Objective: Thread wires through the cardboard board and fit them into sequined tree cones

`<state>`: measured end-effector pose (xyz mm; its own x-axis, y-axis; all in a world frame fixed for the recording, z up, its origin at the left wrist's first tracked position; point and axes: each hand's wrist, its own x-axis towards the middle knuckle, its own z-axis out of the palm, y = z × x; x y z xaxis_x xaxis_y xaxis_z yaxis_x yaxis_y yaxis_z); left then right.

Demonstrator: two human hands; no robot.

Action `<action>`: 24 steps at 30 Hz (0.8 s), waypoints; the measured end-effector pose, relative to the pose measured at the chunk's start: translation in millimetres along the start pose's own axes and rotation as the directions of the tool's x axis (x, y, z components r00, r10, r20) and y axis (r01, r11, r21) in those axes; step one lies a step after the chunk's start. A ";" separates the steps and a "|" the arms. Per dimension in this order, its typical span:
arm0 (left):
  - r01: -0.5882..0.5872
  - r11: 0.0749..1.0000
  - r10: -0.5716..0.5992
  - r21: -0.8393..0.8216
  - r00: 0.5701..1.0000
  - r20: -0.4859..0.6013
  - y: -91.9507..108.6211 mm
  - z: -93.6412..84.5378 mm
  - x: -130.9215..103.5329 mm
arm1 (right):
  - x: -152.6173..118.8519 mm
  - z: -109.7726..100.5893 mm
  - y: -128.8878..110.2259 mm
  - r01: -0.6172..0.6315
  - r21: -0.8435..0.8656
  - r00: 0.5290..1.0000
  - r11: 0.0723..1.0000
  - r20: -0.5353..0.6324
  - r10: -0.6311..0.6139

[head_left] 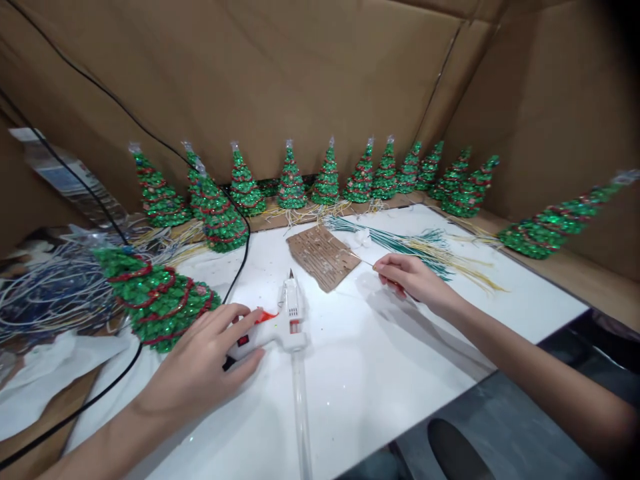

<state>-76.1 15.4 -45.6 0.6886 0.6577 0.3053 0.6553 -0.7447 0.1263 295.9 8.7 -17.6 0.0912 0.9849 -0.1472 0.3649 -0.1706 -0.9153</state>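
Note:
My left hand (220, 347) is curled around the handle of a white hot glue gun (293, 300), which lies on the white board with its nozzle toward the back. A clear glue stick (301, 413) sticks out of its rear end. My right hand (407, 275) pinches a thin, pointed, gold-coloured tool (367, 263); its exact kind is unclear. The tool's tip reaches the right edge of a ribbed piece of cardboard (323, 257). Close by my left hand leans a glittery green Christmas tree (160, 297) with red garland.
Several small Christmas trees (327, 175) stand in a row along the back. Green and yellow wires (400, 243) lie behind my right hand. Tangled wires (55, 287), a plastic bottle (70, 173) and a black cable (240, 267) are at the left. Another tree (555, 223) stands at right.

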 end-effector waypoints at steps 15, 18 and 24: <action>-0.112 0.977 0.055 -0.184 0.956 -0.289 55.6 -17.3 107.0 | 26.4 -4.3 -19.2 0.270 -0.272 0.932 0.924 -0.169 -0.322; -0.108 0.971 0.031 -0.215 0.943 -0.332 63.0 -14.8 129.9 | 30.8 -2.3 -17.8 0.295 -0.416 0.890 0.860 -0.208 -0.406; -0.068 0.972 0.016 -0.223 0.974 -0.227 64.6 0.9 158.0 | 33.8 -8.2 -0.6 0.193 -0.627 0.888 0.754 -0.215 -0.407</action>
<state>75.3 71.3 10.0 0.6104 0.6027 0.5139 0.5210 -0.7942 0.3126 306.4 41.8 -18.9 0.1319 0.9374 0.3222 0.8742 0.0432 -0.4836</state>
